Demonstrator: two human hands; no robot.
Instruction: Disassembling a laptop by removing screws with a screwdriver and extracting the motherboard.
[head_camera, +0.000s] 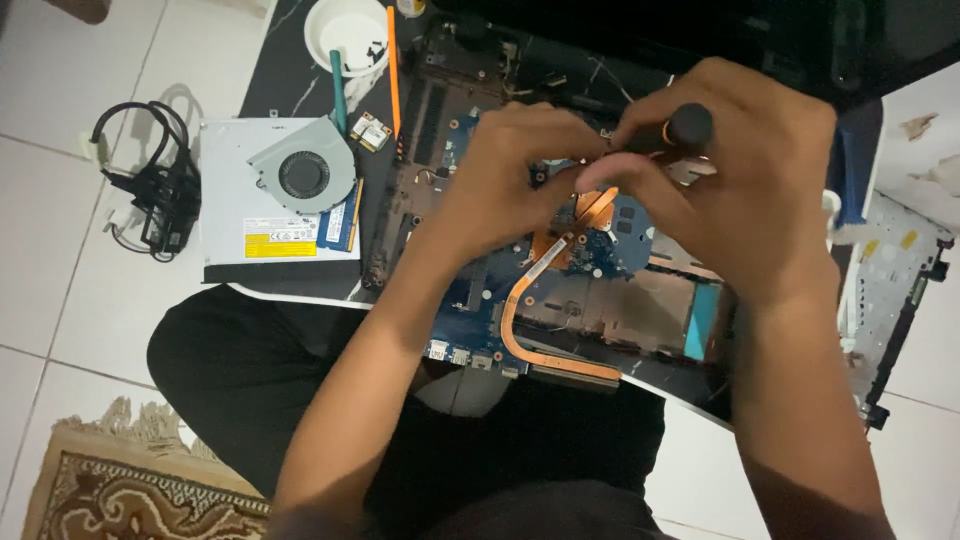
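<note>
A black-handled screwdriver (680, 128) is gripped in the right hand (745, 185), fingers closed round the handle, shaft angled down toward the copper heatsink plate (590, 215) at frame centre. The tip is hidden behind the fingers, so contact with a screw cannot be told. The left hand (510, 170) is pressed close against the right, fingers curled over the same spot, apparently to steady the shaft or the plate; whether anything is pinched in it cannot be told. Both hands are together, touching, at about 12 o'clock of the opened laptop base (420, 200).

The blue motherboard (470, 300) is seated in the base, which is rested on the person's lap and a dark marble-look slab (290, 75), probably so the work stays near and flat. A copper heat pipe (520, 330) is curved from the plate toward 6 o'clock, ending in a fin block at the lower edge.

Removed parts are parked at 9 o'clock of the hands, out of the way: a grey cooling fan (303, 175) laid on a silver optical drive (250, 195), a blue memory stick (340, 222) touching it, a small wireless card (370, 130) just beside. A white bowl (345, 30) at 11 o'clock holds dark specks, likely screws. An orange pry tool (393, 70) and a teal one (338, 90) are laid beside the bowl. A black cable bundle (155, 190) is left on the tile floor, far at 9 o'clock. A grey cover panel (895, 290) is set at 3 o'clock.
</note>
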